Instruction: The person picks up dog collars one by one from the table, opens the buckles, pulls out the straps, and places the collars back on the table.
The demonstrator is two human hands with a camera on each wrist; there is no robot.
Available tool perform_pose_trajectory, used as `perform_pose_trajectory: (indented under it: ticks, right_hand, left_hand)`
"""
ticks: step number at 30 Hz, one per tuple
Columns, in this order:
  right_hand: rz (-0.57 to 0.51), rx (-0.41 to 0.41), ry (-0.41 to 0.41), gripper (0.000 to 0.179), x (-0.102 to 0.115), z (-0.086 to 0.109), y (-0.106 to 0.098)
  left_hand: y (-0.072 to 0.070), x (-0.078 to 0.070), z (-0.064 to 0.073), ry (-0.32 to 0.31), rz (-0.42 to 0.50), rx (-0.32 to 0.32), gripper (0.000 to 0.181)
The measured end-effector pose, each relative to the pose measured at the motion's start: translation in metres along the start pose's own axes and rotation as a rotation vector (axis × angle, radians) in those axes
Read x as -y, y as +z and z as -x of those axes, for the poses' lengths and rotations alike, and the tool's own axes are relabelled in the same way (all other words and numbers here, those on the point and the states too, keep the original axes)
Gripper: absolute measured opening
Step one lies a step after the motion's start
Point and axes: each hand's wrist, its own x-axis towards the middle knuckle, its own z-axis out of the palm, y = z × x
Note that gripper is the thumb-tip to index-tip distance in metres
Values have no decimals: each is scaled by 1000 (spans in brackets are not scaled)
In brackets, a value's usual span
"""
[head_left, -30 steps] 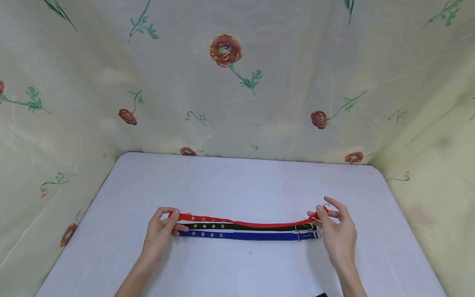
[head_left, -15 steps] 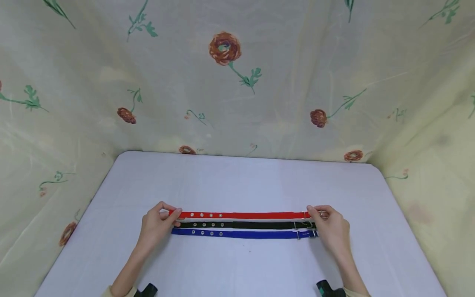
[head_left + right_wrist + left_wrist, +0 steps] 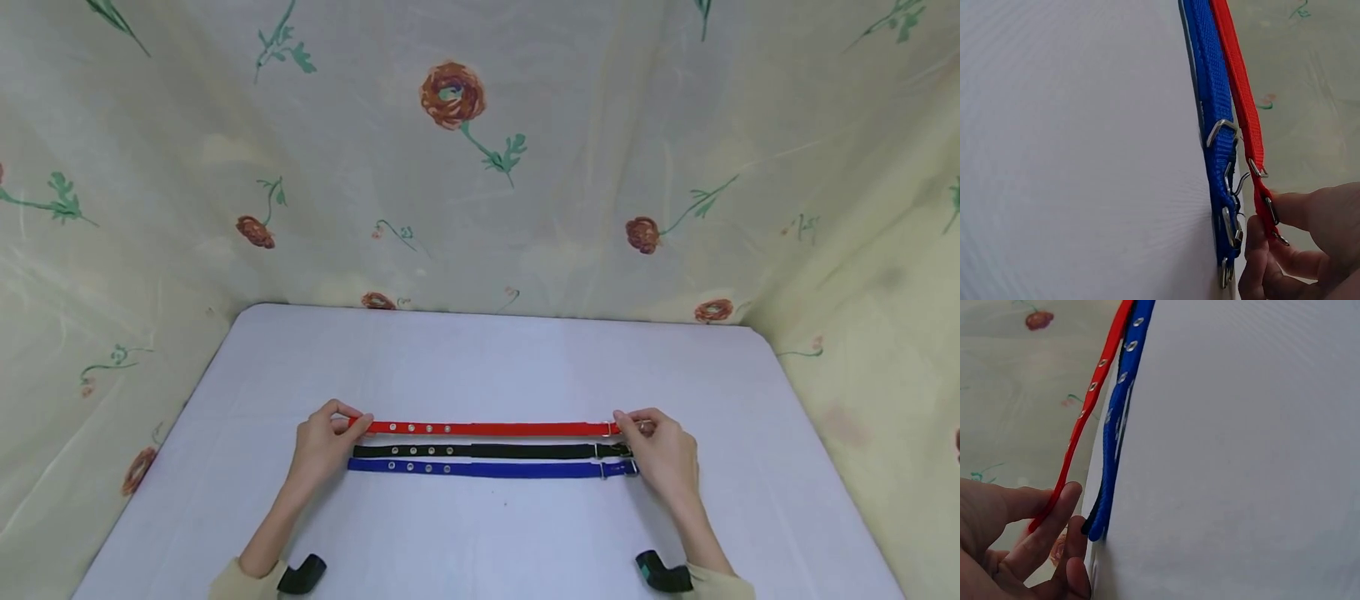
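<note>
A red collar [image 3: 517,430] with metal eyelets is stretched straight between both hands. My left hand [image 3: 321,443] pinches its eyelet end between thumb and fingers. At the buckle end, my right hand [image 3: 666,454] pinches it; the fingers hide part of the metal there in the head view. In front of it lie a black collar [image 3: 525,452] and a blue collar [image 3: 517,471], parallel on the table. Their eyelets are to the left, their buckles to the right. In the right wrist view the blue collar [image 3: 1213,81] mostly covers the black one.
The collars lie on a white-covered table [image 3: 480,533]. Behind it and at both sides hangs a pale curtain [image 3: 555,167] with a flower print. Black devices sit at the left wrist [image 3: 303,575] and the right wrist [image 3: 663,573].
The red collar, slack and curved at first, is now straight. Both hands have moved it back, widening the gap to the black collar. The right hand has shifted slightly left.
</note>
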Motion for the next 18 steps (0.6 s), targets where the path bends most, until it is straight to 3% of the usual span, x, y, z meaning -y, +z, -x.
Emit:
perform_pose_trajectory:
  ticks: [8, 18]
  right_hand:
    - [51, 14, -27, 43, -6, -4, 3]
    - [104, 34, -52, 44, -5, -5, 4]
  left_hand:
    - [6, 2, -2, 47, -37, -9, 27]
    - [10, 2, 0, 53, -87, -41, 28]
